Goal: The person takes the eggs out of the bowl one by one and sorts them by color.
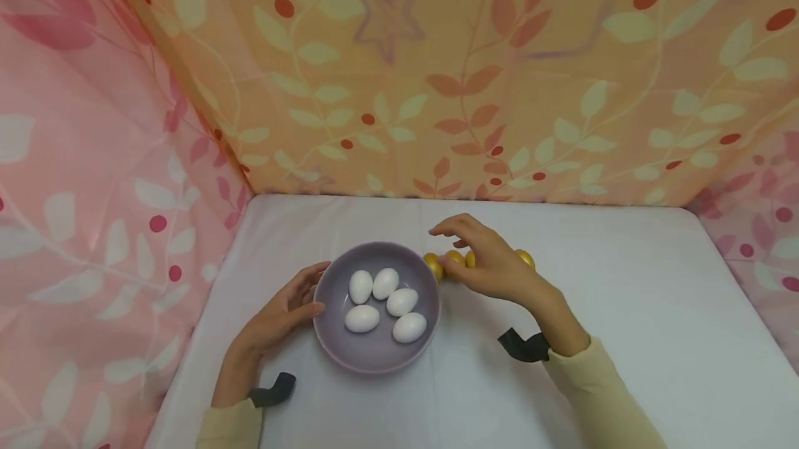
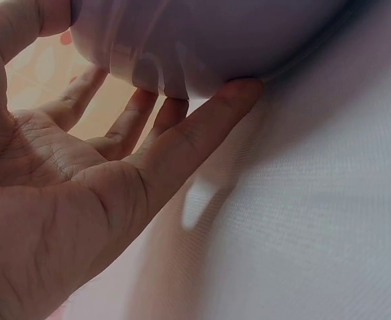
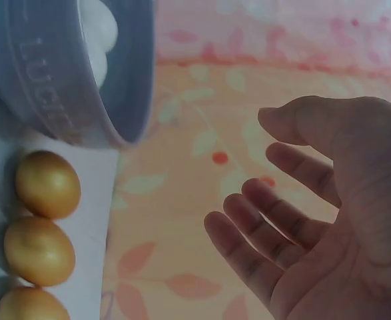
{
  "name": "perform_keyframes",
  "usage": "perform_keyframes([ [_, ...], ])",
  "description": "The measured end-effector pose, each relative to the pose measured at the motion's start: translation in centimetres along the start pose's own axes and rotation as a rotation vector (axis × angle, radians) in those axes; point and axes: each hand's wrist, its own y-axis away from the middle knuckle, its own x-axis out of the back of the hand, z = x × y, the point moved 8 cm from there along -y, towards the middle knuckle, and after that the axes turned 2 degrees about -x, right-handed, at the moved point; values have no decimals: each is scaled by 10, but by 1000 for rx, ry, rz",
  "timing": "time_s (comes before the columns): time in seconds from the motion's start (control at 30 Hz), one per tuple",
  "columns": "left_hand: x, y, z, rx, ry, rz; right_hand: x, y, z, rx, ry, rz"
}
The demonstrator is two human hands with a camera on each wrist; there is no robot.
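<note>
I am steadying the lilac bowl (image 1: 376, 359) with my left hand (image 1: 281, 314), fingers straight against its side. Five white eggs (image 1: 385, 283) are lying inside it already. My right hand (image 1: 493, 265) is hovering loose and empty over the golden eggs (image 3: 47, 185) waiting in a row just beside the bowl

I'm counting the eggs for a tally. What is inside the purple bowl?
The bowl holds five white eggs, all lying loose in plain sight in the head view. The left hand touches its outer wall. Whether anything lies beneath the eggs cannot be seen.
</note>
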Motion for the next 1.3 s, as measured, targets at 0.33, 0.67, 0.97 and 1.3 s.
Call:
perform_keyframes([
  [0.33,-3,0,1,7,1,-10,-50,-27,-35,93,139,-259],
  [0.67,-4,1,-1,20,43,-14,-106,-39,-52,187,208,-494],
  [0.97,3,-3,6,-19,27,1,-138,-47,-57,258,286,-628],
  [1.3,-1,-4,1,9,37,-8,-171,-36,-57,237,355,-746],
])
